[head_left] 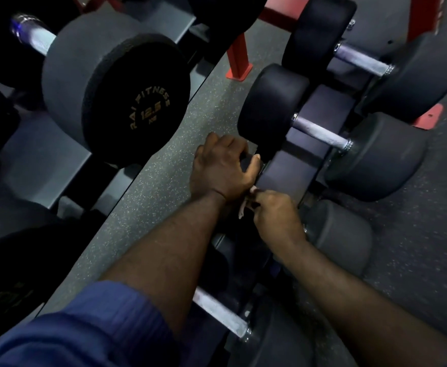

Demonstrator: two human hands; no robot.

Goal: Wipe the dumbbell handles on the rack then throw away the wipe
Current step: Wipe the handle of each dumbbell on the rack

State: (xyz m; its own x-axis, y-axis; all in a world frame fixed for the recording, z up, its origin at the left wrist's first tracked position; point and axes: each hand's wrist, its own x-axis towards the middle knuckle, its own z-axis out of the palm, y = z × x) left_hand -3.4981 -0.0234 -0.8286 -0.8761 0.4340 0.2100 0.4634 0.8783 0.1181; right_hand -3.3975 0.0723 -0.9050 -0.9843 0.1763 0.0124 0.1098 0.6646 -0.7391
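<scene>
At the far left a 12.5 dumbbell (pixel 127 102) is sitting on the upper shelf. Just right of it the left hand (pixel 221 168) is curling fingers and thumb around a dark piece (pixel 246 161) at the edge of the rack (pixel 280 176), likely bracing, though the thing gripped is too dim to name. Beside that wrist the pale wipe (pixel 242 209) is hanging crumpled from the right hand (pixel 276 215), whose fingertips are pinching it tight, seemingly regathering it for the bare handle (pixel 320 133) lying across the rack further right, within easy reach.
</scene>
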